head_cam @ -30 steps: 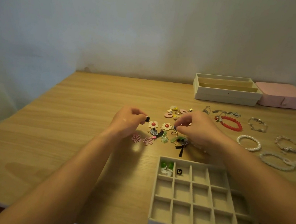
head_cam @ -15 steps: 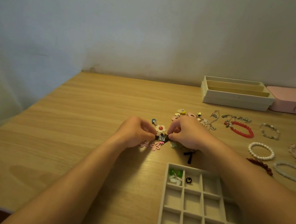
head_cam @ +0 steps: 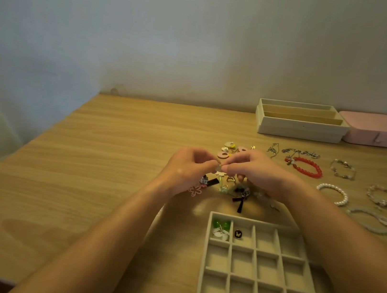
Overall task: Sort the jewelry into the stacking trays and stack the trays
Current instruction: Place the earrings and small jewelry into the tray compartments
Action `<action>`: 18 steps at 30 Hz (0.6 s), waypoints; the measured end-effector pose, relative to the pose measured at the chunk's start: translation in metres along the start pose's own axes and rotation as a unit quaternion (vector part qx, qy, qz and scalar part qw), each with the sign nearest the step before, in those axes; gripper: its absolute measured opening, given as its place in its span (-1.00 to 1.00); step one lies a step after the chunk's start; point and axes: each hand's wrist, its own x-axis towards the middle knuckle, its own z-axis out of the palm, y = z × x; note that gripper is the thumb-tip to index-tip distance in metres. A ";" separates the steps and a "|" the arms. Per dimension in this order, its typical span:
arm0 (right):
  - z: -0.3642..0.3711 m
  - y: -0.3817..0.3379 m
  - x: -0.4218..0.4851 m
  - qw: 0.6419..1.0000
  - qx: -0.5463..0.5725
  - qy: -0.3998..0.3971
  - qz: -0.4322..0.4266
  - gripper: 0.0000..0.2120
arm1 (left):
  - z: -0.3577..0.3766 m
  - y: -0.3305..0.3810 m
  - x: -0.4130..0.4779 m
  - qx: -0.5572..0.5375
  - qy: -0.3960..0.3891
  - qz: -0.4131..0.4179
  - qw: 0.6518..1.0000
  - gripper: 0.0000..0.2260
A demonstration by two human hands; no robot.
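Observation:
My left hand (head_cam: pixel 188 168) and my right hand (head_cam: pixel 256 172) meet fingertip to fingertip above a pile of small earrings (head_cam: pixel 228 185). Together they pinch a small pale flower earring (head_cam: pixel 219 168) between them. A beige grid tray (head_cam: pixel 266 275) lies near me under my right forearm. Its top-left cell holds green and white pieces (head_cam: pixel 220 228), and the cell beside it holds a black stud (head_cam: pixel 238 233). A pink flower charm (head_cam: pixel 195 190) lies by my left wrist.
A red bead bracelet (head_cam: pixel 308 167), a pearl bracelet (head_cam: pixel 333 193), chains and other bracelets lie to the right on the wooden table (head_cam: pixel 110 159). A stack of beige long-slot trays (head_cam: pixel 301 121) and a pink case (head_cam: pixel 375 129) stand against the back wall.
Both hands dipped to the pile, then rose and came together with a pale flower earring pinched between them. The view shifted left, so the tray sits further right.

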 end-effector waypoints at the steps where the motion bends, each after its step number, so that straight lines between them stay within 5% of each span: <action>1: 0.000 -0.001 -0.002 1.000 0.012 0.002 0.002 -0.90 | 0.001 0.001 -0.001 -0.023 -0.006 0.002 1.000 -0.93; 9: -0.005 -0.006 -0.014 0.996 0.085 0.003 0.024 -0.85 | 0.002 0.011 -0.012 -0.123 0.004 0.011 0.992 -0.85; 18: 0.000 -0.009 -0.028 0.989 0.147 0.004 0.013 -0.79 | 0.012 0.016 -0.016 -0.116 0.044 -0.003 0.992 -0.95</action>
